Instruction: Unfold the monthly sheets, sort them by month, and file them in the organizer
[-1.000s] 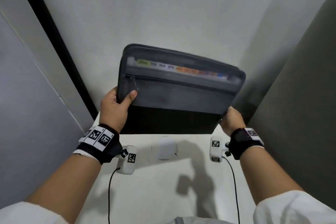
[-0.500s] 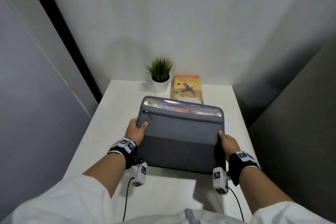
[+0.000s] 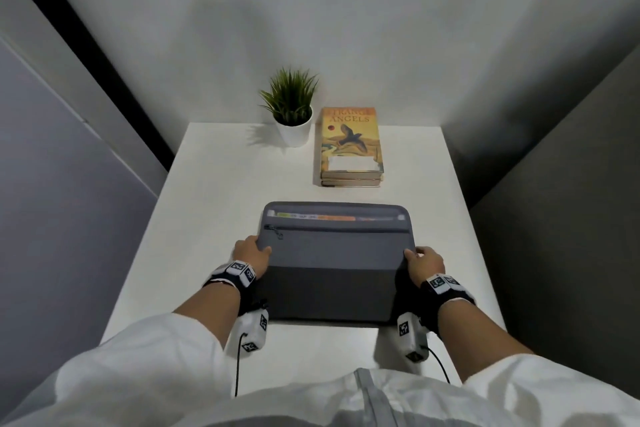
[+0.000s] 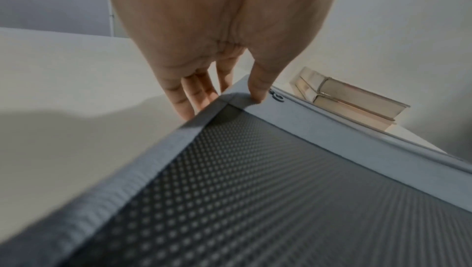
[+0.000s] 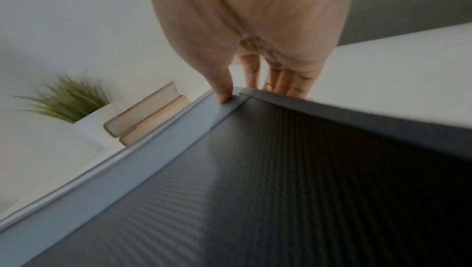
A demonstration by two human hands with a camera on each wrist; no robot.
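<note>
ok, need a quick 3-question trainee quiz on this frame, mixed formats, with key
1. True or false: the left hand and right hand each hold a side edge of the gray organizer.
2. Multiple choice: what sits directly left of the stacked books at the back of the white table? A) a mug B) a potted plant C) a lamp
3. Fill in: on each grip, the ____ presses on the organizer's top face while the fingers go down past its edge.

Key
1. True
2. B
3. thumb
</note>
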